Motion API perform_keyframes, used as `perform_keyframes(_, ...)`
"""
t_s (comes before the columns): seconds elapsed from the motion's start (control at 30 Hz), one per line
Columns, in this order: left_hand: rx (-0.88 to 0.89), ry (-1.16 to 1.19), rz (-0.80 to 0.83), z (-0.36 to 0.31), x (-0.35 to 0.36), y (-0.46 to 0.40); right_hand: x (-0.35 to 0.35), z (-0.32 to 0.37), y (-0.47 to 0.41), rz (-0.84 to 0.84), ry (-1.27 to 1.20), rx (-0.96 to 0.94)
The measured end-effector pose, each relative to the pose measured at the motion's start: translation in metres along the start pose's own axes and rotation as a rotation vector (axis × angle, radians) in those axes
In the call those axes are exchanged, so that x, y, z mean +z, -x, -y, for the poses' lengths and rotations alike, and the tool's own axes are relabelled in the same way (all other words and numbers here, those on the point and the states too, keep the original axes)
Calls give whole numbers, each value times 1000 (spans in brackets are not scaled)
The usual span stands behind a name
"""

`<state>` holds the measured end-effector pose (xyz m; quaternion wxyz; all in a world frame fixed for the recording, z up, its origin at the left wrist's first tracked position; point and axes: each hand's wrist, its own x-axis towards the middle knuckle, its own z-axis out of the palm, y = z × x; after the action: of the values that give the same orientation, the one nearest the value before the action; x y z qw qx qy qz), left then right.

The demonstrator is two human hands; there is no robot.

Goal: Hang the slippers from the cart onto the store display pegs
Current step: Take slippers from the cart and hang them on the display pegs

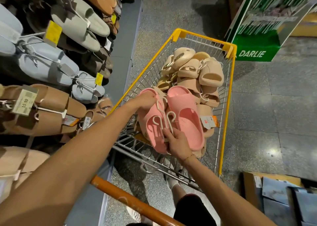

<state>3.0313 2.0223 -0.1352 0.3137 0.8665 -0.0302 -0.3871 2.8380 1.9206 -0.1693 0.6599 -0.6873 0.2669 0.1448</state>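
— Nearest, what is seen?

— Two bare forearms are stretched over the orange cart handle into the yellow-rimmed wire cart. Pink foam slippers are held on top of the beige foam slippers – at the near end.

— And the fingers?

— The left hand is curled on one pink toe; the right hand pinches the white plastic hanger hooks. Blue and brown slippers are hung on the display pegs at left.
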Motion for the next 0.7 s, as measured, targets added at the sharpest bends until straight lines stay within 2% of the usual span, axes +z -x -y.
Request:
perform_keyframes(0.1, 8, 187, -47, -12, 9, 8, 1, 8, -5, -71, 46, -49)
perform_keyframes(0.3, 195, -83, 58, -11, 20, 9, -3, 7, -11, -118, -21, 29)
perform_keyframes(0.4, 242, -182, -6, -5, 24, 7, -5, 23, -10, 1, 118, 77)
perform_keyframes(0.47, 215, -205, -49, -3, 27, 4, -16, 40, -9, 137, 341, 99)
perform_keyframes(0.5, 195, -224, -51, -4, 27, 4, -27, 47, -11, 115, 465, 59)
perform_keyframes(0.6, 202, -268, -62, -14, 26, 11, -66, 69, -23, -317, 741, -253)
perform_keyframes(0.63, 206, -293, -81, -18, 28, 13, -77, 75, -31, -398, 802, -347)
perform_keyframes(0.7, 201, -364, -125, -28, 34, 16, -90, 79, -53, -382, 939, -434)
